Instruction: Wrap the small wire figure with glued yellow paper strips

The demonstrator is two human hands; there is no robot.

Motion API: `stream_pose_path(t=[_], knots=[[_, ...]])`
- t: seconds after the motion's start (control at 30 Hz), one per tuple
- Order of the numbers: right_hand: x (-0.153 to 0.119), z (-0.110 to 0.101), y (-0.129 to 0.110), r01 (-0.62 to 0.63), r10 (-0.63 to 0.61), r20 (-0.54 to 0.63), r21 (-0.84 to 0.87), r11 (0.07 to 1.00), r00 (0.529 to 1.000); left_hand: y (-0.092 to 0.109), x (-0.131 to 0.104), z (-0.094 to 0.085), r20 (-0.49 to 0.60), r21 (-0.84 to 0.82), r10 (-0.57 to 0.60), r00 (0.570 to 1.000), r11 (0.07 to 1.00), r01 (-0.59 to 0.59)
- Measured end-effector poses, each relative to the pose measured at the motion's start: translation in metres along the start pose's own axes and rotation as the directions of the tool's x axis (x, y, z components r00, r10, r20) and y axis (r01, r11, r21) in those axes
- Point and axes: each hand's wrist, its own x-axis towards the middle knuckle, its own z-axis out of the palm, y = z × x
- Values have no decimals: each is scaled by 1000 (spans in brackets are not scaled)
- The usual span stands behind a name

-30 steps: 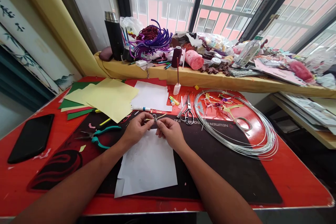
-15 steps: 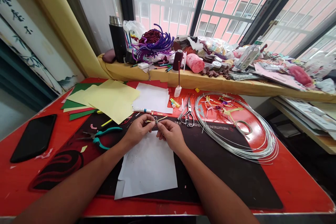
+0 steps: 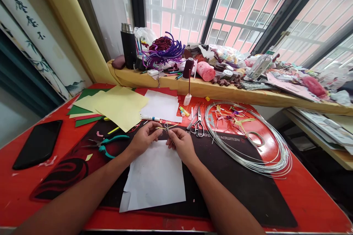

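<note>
Fingers (image 3: 176, 134) pinch small looped wire (image 3: 166, 126) above NEWMEN mat (image 3: 223, 165)

Pliers (image 3: 106, 145) lie left of the paper sheet (image 3: 156, 176); scissors (image 3: 198, 125) and wire coil (image 3: 275, 143) lie right.

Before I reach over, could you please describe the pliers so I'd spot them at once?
On the red table, find the dark mat. At its upper left lie the pliers, spread open; unlike the black phone, they have teal handles.
</note>
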Motion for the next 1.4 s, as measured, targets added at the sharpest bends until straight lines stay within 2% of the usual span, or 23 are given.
stream_pose_path(t=[0.3, 0.57, 0.9, 1.13, 1.4], knots=[[-2, 1, -4, -19, 19, -19, 10, 1000, 1000, 2, 1, -5, -84, 44, -14, 996, 999, 18], [-2, 1, -3, -23, 23, -7, -10, 1000, 1000, 4, 2, -6, -97, 86, -11, 995, 996, 19], [-3, 1, -2, -37, 37, 4, 3, 999, 999, 9, 10, -24, -145, -13, -27, 989, 1000, 26], [-4, 2, -4, -30, 32, 42, -63, 998, 999, 9, 13, -32, -191, -38, -33, 981, 999, 27], [-4, 1, -3, -49, 49, -18, -7, 999, 999, 8, 15, -37, -182, -68, -58, 982, 997, 46]])
